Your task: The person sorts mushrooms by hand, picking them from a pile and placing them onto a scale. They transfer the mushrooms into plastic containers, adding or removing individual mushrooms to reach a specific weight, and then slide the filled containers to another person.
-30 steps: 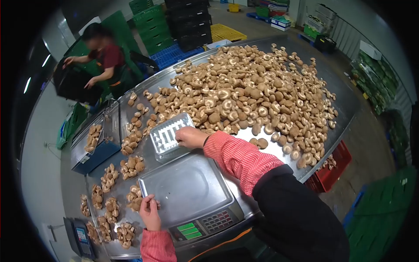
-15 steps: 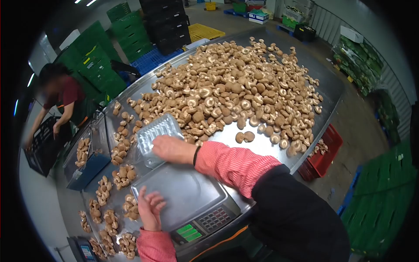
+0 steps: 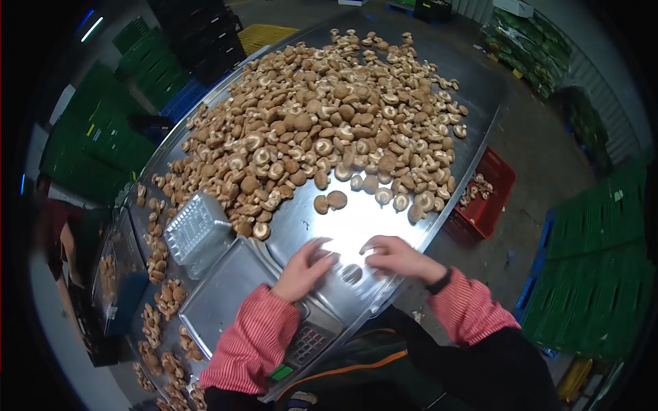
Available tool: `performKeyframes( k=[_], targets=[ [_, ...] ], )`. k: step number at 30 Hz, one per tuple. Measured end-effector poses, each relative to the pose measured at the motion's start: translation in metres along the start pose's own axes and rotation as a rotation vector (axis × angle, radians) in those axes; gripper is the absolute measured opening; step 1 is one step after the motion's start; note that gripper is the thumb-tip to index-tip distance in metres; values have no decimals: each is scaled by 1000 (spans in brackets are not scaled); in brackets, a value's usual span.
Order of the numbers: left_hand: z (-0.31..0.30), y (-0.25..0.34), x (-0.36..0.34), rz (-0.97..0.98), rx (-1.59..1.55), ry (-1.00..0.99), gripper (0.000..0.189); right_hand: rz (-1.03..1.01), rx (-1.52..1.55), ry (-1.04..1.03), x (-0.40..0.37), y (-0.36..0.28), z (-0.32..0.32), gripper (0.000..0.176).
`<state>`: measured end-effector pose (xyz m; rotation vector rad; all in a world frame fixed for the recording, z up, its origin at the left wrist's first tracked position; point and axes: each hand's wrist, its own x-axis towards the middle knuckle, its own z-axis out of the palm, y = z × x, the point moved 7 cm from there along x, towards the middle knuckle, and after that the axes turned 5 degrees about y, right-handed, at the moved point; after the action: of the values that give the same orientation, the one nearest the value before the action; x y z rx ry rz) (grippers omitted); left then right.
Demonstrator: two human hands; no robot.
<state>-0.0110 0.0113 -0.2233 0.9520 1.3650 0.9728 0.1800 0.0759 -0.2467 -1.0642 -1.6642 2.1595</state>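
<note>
Evidently, your left grip [image 3: 301, 271] and right grip [image 3: 401, 259] close on one blurred clear tray [image 3: 360, 279] above the tabletop [image 3: 301, 229]; one tray stack [image 3: 200, 231] adjoins one scale [image 3: 226, 291], and two mushrooms [image 3: 336, 199] lie near one heap [image 3: 343, 116].

Room around a steel table [image 3: 480, 79]
Right of the table: grey floor [image 3: 531, 164], then a ribbed wall [image 3: 595, 74]; beyond its left edge: stacked green crates [image 3: 152, 72] and a bright strip light [image 3: 92, 29].
</note>
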Motion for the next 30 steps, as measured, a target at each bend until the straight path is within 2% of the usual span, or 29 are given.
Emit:
performKeyframes(
  k=[1,2,3,4,6,7,8,9,10,13,17,19,20,21,23,25,27,29,30],
  targets=[
    [13,3,21,89,103,5,63,14,59,212,-18,15,-37,32],
    [28,20,39,300,374,-3,68,-11,-29,546,-44,16,-78,32],
    [48,36,55,516,645,-18,72,-24,193,832,-72,34,-114,31],
    [73,38,75,638,755,-73,75,-128,280,970,-97,46,-147,25],
    [128,38,104,854,948,-159,75,-176,163,1221,-143,62,-187,17],
    [155,38,114,948,1036,-192,71,-156,96,1244,-153,65,-191,16],
    [173,33,131,950,1016,-151,63,-135,30,1267,-164,68,-195,16],
    [190,23,149,951,993,-113,55,-41,96,1242,-168,67,-189,17],
    [203,18,162,952,971,-76,47,-35,103,1206,-165,69,-185,17],
    [223,5,201,675,1174,-77,22,-43,134,1129,-152,77,-179,17],
    [221,12,205,800,1072,-71,14,55,228,1113,-150,100,-176,15],
    [222,35,203,663,1145,-209,18,80,241,1071,-155,112,-168,16],
    [220,38,215,564,1003,-318,21,90,271,1049,-156,119,-161,16],
    [226,61,216,497,1014,-313,26,99,302,1023,-155,126,-154,16],
    [255,83,236,435,825,-386,30,73,347,970,-150,133,-143,16],
    [295,88,265,263,430,-458,34,10,375,915,-142,132,-135,16],
    [314,118,258,66,-154,-306,54,-15,357,932,-144,117,-138,16],
    [301,118,255,363,-7,-250,69,-63,348,969,-149,107,-145,16],
    [290,115,252,512,72,-221,78,-72,352,1075,-156,111,-153,16]
  ],
)
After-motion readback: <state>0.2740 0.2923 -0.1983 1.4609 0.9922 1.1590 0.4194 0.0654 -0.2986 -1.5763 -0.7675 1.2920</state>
